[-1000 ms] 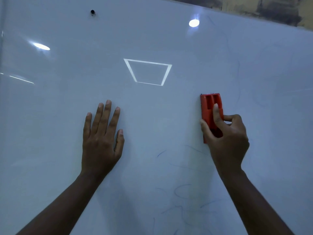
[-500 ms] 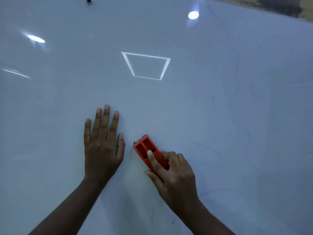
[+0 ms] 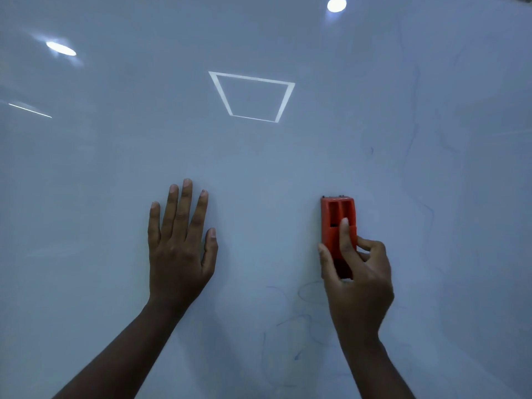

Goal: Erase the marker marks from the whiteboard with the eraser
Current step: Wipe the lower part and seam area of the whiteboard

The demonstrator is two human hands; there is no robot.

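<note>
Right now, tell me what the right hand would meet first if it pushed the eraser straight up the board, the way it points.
The right hand grips the red plastic eraser, which points up the glossy whiteboard. That line looks free: only bare board, perhaps very faint blue marker traces slightly to its right.

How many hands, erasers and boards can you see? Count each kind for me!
Hands: 2, the left hand flat on the board, the right hand holding the eraser
Orange erasers: 1
Whiteboards: 1
Total: 4
</note>
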